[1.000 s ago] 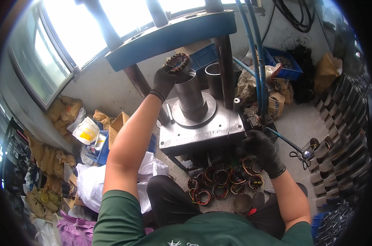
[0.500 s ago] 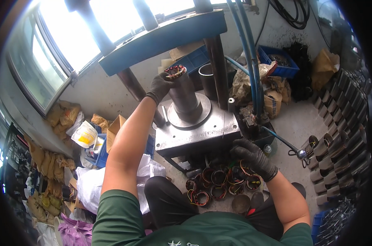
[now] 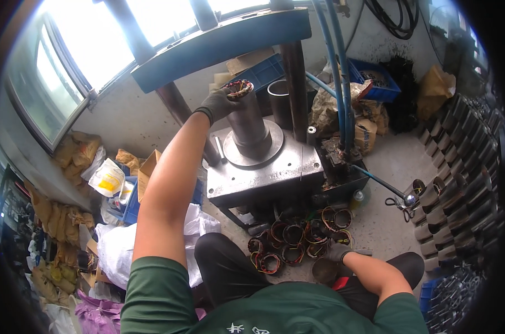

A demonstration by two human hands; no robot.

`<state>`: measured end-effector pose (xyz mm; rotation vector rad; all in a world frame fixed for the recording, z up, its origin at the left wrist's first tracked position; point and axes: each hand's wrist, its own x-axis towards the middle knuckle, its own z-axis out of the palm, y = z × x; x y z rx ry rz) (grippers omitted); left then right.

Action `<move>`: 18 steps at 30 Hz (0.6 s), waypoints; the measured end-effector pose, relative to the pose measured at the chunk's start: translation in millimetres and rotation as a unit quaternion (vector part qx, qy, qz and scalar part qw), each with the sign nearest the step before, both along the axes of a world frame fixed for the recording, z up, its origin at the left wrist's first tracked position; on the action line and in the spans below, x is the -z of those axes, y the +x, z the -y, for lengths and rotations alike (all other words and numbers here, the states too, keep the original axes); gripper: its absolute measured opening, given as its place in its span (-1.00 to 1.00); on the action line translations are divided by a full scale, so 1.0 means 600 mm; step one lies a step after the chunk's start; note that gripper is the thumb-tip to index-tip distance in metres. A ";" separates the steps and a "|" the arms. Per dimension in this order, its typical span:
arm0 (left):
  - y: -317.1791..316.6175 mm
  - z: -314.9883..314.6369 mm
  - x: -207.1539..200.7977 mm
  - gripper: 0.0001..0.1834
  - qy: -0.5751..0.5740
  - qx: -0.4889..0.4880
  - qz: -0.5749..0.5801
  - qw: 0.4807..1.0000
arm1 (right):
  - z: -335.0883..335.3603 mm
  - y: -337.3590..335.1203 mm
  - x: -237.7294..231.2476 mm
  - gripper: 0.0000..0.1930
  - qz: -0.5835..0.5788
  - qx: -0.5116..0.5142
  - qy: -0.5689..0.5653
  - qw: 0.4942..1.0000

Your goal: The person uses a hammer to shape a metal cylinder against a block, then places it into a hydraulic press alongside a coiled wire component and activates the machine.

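My left hand (image 3: 217,104), in a dark glove, reaches up to the top of a tall grey metal cylinder (image 3: 251,125). Its fingers close on the rim of a wound motor stator (image 3: 239,89) with red and copper-coloured coils, seated at the cylinder's top. The cylinder stands upright on a round plate (image 3: 270,153) on the press table (image 3: 252,179). Low in front, my gloved right hand (image 3: 337,252) is down among stators (image 3: 292,253) on the floor, beside a round dull metal piece (image 3: 325,270). Its fingers are hidden from view.
Above the table spans a blue press beam (image 3: 224,47) on dark columns (image 3: 294,92). An open tube (image 3: 279,103) stands behind the cylinder. A ball-ended lever (image 3: 410,200) sticks out at the right, near rows of metal sleeves (image 3: 458,189). White sacks (image 3: 116,253) lie at the left.
My right hand has dropped from beside the table's front right corner to the floor, next to the stators. My left hand stays at the stator on the cylinder. The view has shifted slightly.
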<state>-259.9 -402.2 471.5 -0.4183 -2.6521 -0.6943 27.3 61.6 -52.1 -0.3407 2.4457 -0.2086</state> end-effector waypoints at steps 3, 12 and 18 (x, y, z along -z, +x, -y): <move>0.114 0.079 0.091 -0.43 -0.012 -0.134 -0.235 0.963 | 0.105 0.083 -0.031 -0.11 0.230 -0.072 0.090 0.966; 0.485 -0.112 0.423 -0.38 0.211 0.123 0.145 0.959 | 0.048 0.052 0.007 -0.68 0.037 -0.358 0.085 0.929; 0.541 -0.156 0.411 -0.14 -0.016 0.277 0.213 0.937 | 0.116 0.006 -0.397 -0.69 0.186 0.098 -0.207 0.955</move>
